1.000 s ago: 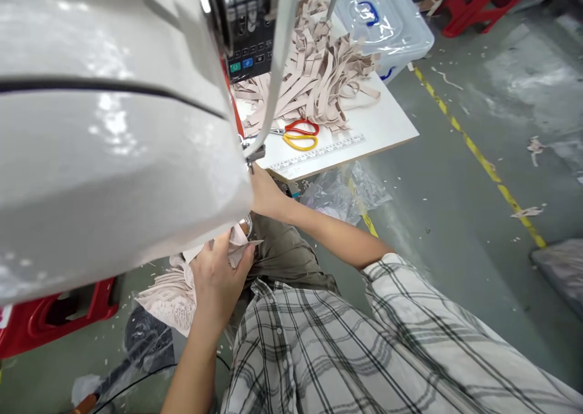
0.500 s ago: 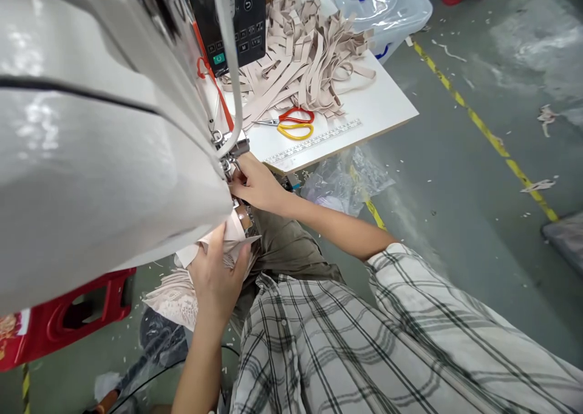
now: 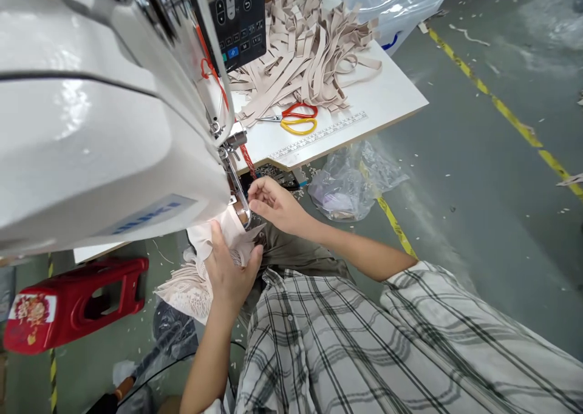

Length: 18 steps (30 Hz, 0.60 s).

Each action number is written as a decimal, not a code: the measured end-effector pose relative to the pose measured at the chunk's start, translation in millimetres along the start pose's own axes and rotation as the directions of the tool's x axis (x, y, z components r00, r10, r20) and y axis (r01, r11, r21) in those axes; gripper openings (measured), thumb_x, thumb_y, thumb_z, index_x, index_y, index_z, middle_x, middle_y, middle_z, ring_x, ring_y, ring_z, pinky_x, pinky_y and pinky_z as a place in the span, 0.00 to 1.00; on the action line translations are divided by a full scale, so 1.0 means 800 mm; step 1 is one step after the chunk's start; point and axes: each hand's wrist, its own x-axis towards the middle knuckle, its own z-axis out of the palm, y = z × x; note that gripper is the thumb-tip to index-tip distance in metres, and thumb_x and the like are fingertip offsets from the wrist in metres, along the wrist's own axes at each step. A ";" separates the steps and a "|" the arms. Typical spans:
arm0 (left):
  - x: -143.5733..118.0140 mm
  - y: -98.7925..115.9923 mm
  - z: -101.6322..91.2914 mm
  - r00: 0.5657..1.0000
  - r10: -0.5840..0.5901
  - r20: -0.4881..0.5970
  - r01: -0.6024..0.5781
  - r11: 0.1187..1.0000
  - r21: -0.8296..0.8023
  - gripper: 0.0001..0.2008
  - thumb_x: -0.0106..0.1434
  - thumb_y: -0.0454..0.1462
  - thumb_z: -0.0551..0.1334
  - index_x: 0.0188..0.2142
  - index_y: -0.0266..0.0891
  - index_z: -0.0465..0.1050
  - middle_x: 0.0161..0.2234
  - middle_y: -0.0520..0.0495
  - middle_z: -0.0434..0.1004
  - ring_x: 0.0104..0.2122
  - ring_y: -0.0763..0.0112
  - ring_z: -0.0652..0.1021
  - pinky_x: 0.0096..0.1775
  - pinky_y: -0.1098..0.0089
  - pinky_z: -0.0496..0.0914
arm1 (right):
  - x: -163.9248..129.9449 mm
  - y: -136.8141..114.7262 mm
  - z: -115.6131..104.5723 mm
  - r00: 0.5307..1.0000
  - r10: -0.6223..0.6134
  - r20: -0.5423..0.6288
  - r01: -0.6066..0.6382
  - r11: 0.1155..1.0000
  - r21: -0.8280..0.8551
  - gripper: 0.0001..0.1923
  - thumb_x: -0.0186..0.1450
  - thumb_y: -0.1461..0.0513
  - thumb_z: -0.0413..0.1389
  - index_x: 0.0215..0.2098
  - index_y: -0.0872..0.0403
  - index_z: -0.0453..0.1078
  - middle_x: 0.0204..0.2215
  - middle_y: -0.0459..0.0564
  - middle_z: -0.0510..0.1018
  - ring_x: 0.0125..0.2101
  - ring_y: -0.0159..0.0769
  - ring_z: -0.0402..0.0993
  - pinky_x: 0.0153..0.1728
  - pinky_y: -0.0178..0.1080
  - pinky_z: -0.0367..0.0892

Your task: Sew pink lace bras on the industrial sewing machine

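Note:
A large white sewing machine (image 3: 91, 135) fills the upper left and hides the needle area. My left hand (image 3: 230, 271) grips a pale pink lace fabric piece (image 3: 191, 286) just under the machine head. My right hand (image 3: 276, 204) is beside the presser foot (image 3: 239, 189), fingers pinched together close to the fabric edge; I cannot tell if it holds anything. The fabric hangs down toward my lap.
A white table (image 3: 387, 98) carries a pile of beige straps (image 3: 305, 56), red and yellow scissors (image 3: 296, 118) and a printed ruler (image 3: 319, 138). A control panel (image 3: 239, 19), a clear plastic bin (image 3: 401, 1), a plastic bag (image 3: 350, 183) and a red stool (image 3: 77, 305) stand around.
My right hand has dropped from the needle bar area to beside the presser foot. My left hand keeps hold of the lace fabric. The view has shifted, showing more of the machine front.

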 end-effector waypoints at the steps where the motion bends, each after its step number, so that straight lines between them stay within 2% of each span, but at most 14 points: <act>1: -0.007 0.008 0.004 1.000 0.022 0.001 -0.022 1.000 0.009 0.49 0.66 0.53 0.64 0.73 0.28 0.42 0.64 0.17 0.65 0.58 0.40 0.76 0.52 0.51 0.74 | -0.010 -0.002 0.000 1.000 0.002 0.014 -0.001 1.000 -0.013 0.21 0.67 0.46 0.60 0.46 0.52 0.66 0.39 0.48 0.74 0.38 0.35 0.71 0.39 0.37 0.68; 4: -0.032 0.036 0.013 0.990 0.124 0.066 -0.124 0.992 -0.017 0.51 0.66 0.52 0.65 0.73 0.27 0.38 0.63 0.17 0.65 0.60 0.39 0.75 0.53 0.50 0.74 | -0.042 -0.013 -0.004 0.997 0.059 0.057 -0.055 0.996 -0.067 0.20 0.68 0.47 0.59 0.47 0.54 0.69 0.41 0.50 0.76 0.40 0.37 0.72 0.40 0.38 0.69; 6: -0.046 0.047 0.010 0.971 0.168 0.171 -0.141 0.977 -0.158 0.50 0.66 0.51 0.65 0.73 0.27 0.39 0.60 0.19 0.71 0.58 0.42 0.77 0.53 0.51 0.75 | -0.061 -0.020 -0.011 0.994 0.108 0.013 -0.107 0.993 -0.051 0.19 0.70 0.47 0.56 0.43 0.54 0.72 0.37 0.49 0.77 0.37 0.36 0.72 0.37 0.37 0.68; 7: -0.050 0.050 0.005 0.957 0.171 0.234 -0.109 0.961 -0.256 0.47 0.67 0.49 0.64 0.73 0.29 0.41 0.55 0.24 0.76 0.53 0.46 0.80 0.50 0.53 0.76 | -0.068 -0.023 -0.016 0.991 0.130 -0.023 -0.131 0.991 -0.017 0.19 0.70 0.47 0.55 0.42 0.55 0.73 0.36 0.49 0.77 0.35 0.35 0.72 0.36 0.37 0.67; 9: -0.047 0.048 -0.013 0.942 0.160 0.295 -0.028 0.914 -0.405 0.34 0.70 0.43 0.62 0.69 0.36 0.53 0.43 0.39 0.84 0.41 0.57 0.85 0.42 0.61 0.79 | -0.079 -0.028 -0.028 0.982 0.183 -0.035 -0.180 0.980 0.080 0.21 0.69 0.45 0.57 0.39 0.55 0.74 0.32 0.47 0.76 0.31 0.33 0.70 0.31 0.35 0.64; 10: -0.041 0.045 -0.024 0.949 0.153 0.276 -0.016 0.897 -0.442 0.25 0.71 0.39 0.60 0.65 0.40 0.61 0.38 0.45 0.85 0.37 0.62 0.85 0.40 0.63 0.79 | -0.082 -0.029 -0.034 0.975 0.222 0.011 -0.221 0.968 0.119 0.22 0.68 0.45 0.58 0.38 0.56 0.74 0.30 0.46 0.75 0.29 0.32 0.68 0.29 0.34 0.62; 11: -0.032 0.043 -0.035 0.963 0.158 0.218 -0.042 0.887 -0.459 0.20 0.71 0.36 0.59 0.61 0.43 0.66 0.37 0.48 0.84 0.37 0.64 0.84 0.41 0.64 0.78 | -0.083 -0.030 -0.040 0.960 0.264 0.090 -0.275 0.950 0.146 0.23 0.67 0.44 0.59 0.37 0.56 0.73 0.28 0.45 0.73 0.26 0.30 0.66 0.26 0.33 0.60; 13: -0.011 0.041 -0.053 0.968 0.240 0.070 -0.185 0.875 -0.446 0.17 0.71 0.34 0.56 0.58 0.43 0.69 0.46 0.44 0.83 0.49 0.60 0.82 0.50 0.58 0.76 | -0.082 -0.032 -0.049 0.903 0.310 0.296 -0.364 0.920 0.147 0.24 0.66 0.42 0.58 0.34 0.55 0.71 0.24 0.42 0.69 0.22 0.28 0.62 0.22 0.32 0.56; 14: -0.001 0.042 -0.058 0.950 0.310 0.046 -0.262 0.865 -0.427 0.19 0.71 0.34 0.54 0.60 0.41 0.67 0.53 0.39 0.80 0.58 0.55 0.77 0.56 0.53 0.73 | -0.080 -0.034 -0.053 0.868 0.299 0.397 -0.372 0.921 0.118 0.24 0.67 0.42 0.57 0.33 0.55 0.71 0.23 0.41 0.67 0.22 0.27 0.60 0.22 0.32 0.55; 15: 0.008 0.043 -0.059 0.922 0.381 0.072 -0.322 0.856 -0.405 0.20 0.72 0.35 0.53 0.62 0.38 0.64 0.57 0.36 0.77 0.63 0.52 0.72 0.60 0.48 0.69 | -0.078 -0.035 -0.056 0.830 0.267 0.490 -0.343 0.937 0.070 0.24 0.68 0.42 0.56 0.32 0.55 0.70 0.22 0.41 0.66 0.21 0.27 0.59 0.22 0.32 0.54; 16: 0.016 0.044 -0.058 0.887 0.439 0.145 -0.359 0.852 -0.381 0.21 0.73 0.37 0.52 0.62 0.35 0.65 0.57 0.33 0.76 0.64 0.50 0.70 0.62 0.47 0.66 | -0.075 -0.037 -0.057 0.788 0.219 0.575 -0.271 0.963 0.005 0.24 0.69 0.43 0.54 0.31 0.54 0.70 0.21 0.41 0.66 0.21 0.27 0.59 0.23 0.32 0.55; 17: 0.022 0.044 -0.052 0.853 0.460 0.248 -0.363 0.863 -0.350 0.19 0.73 0.38 0.52 0.59 0.33 0.68 0.53 0.32 0.79 0.61 0.50 0.73 0.61 0.47 0.66 | -0.073 -0.039 -0.057 0.751 0.176 0.636 -0.158 0.984 -0.085 0.23 0.71 0.46 0.53 0.30 0.54 0.70 0.21 0.41 0.66 0.22 0.27 0.59 0.24 0.33 0.54; 18: 0.026 0.042 -0.045 0.831 0.422 0.361 -0.324 0.896 -0.303 0.18 0.73 0.40 0.51 0.52 0.32 0.73 0.45 0.33 0.82 0.55 0.50 0.78 0.59 0.49 0.68 | -0.071 -0.039 -0.055 0.735 0.154 0.661 -0.019 0.978 -0.206 0.21 0.72 0.49 0.53 0.29 0.54 0.70 0.21 0.42 0.67 0.22 0.28 0.60 0.25 0.34 0.54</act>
